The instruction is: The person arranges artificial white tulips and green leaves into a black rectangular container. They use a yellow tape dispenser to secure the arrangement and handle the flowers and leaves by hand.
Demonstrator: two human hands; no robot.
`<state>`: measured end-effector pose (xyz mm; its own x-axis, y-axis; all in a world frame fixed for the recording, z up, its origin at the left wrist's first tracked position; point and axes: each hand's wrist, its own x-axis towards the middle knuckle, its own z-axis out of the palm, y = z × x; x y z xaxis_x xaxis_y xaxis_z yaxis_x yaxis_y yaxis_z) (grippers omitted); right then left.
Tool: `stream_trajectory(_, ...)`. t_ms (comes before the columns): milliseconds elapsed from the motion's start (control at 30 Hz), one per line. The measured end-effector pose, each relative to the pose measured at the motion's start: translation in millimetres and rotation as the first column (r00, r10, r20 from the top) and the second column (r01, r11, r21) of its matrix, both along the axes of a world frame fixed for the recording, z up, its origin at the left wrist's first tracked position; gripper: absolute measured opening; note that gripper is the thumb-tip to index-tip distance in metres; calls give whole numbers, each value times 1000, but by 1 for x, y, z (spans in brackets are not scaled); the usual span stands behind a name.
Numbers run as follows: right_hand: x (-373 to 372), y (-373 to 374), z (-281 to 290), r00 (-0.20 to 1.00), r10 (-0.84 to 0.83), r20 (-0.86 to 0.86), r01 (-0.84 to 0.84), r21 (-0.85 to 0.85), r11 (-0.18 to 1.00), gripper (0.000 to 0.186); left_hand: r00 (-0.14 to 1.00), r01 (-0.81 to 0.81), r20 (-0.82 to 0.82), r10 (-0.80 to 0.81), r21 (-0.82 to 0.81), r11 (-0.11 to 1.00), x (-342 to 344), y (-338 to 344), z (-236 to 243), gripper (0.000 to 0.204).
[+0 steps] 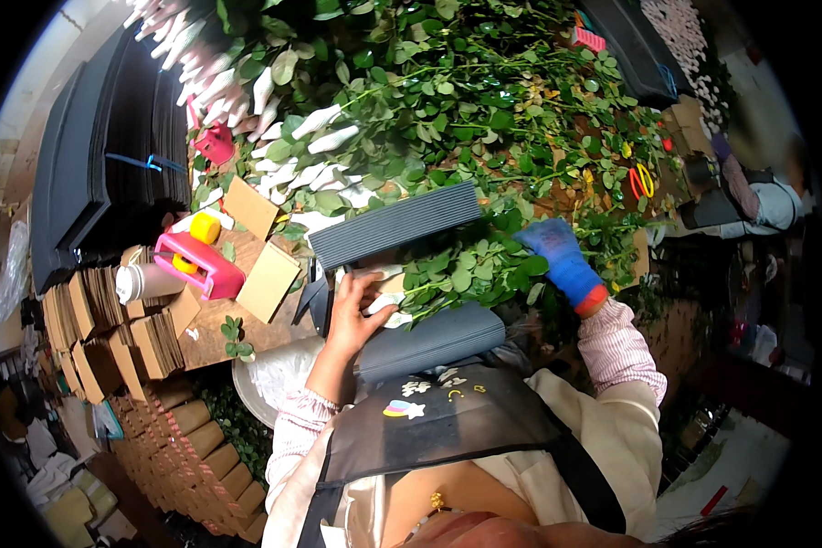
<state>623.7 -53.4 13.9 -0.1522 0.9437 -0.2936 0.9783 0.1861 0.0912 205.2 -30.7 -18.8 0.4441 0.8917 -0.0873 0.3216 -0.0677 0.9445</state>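
Note:
Several leafy roses (466,272) lie crosswise before me, their white-sleeved heads at the left. My bare left hand (345,315) is at these heads, its thumb and fingers curved round a white sleeve (388,300). My right hand (557,258), in a blue glove with a red cuff, is closed at the stem end among leaves; its fingertips are partly hidden. A grey ribbed sheet (397,224) stands tilted just beyond the roses, and a smooth grey padded edge (434,340) lies on the near side, against my dark apron (438,420).
Left on the table are a pink tape dispenser (212,265), cardboard pieces (269,280) and a white-lidded cup (146,283). Dark sheets (123,164) are stacked behind them. A large rose pile (429,91) covers the far side. Orange-handled scissors (644,181) lie right; another person (767,201) is beyond.

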Motion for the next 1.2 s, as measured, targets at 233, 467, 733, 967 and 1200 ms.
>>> stream_trajectory(233,12,17,4,988,152,-19,-154,-115,981,24,990,-16,-142,20,33,999,11,-4,13,74)
stream_trajectory(467,-9,39,41,981,81,179,-28,-281,959,25,995,74,-59,-79,-88,993,15,-2,25,67)
stream_trajectory(733,-43,120,-8,974,99,-206,-27,323,946,40,986,125,-115,-119,50,991,17,-2,36,48)
stream_trajectory(967,-32,100,97,818,247,-520,189,648,737,55,984,12,-176,39,283,959,14,-2,5,27)
stream_trajectory(1200,-37,32,141,849,385,-361,-254,361,897,52,994,-107,17,108,-59,993,6,-2,-12,48)
